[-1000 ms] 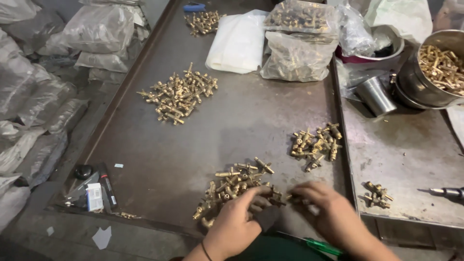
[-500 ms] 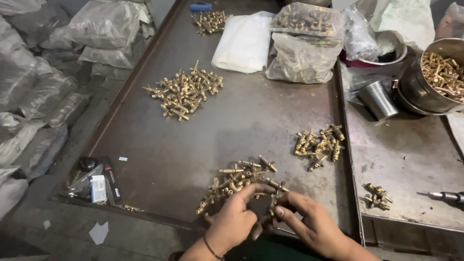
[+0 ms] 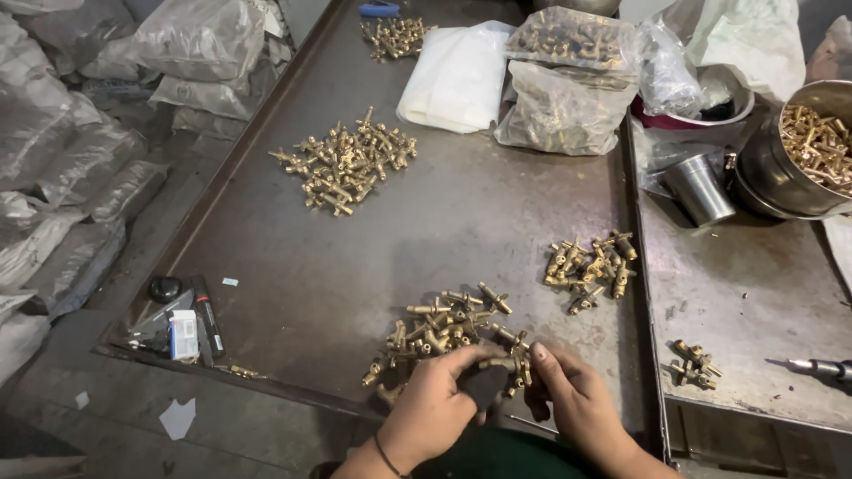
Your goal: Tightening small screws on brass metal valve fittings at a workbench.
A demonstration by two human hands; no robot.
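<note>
Brass fitting (image 3: 508, 362) pinched between left hand (image 3: 435, 410) and right hand (image 3: 572, 401), near table edge, long axis left-right; fingers of both clamped on it. Heap of fittings (image 3: 439, 330) just beyond.

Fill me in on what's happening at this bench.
A person sits at a dark metal tray, both hands at its near edge. The left hand and right hand together hold a small brass fitting beside a nearby pile of fittings. Two more brass piles lie on the tray: one farther left, one to the right. A steel pot of fittings stands at far right.
</note>
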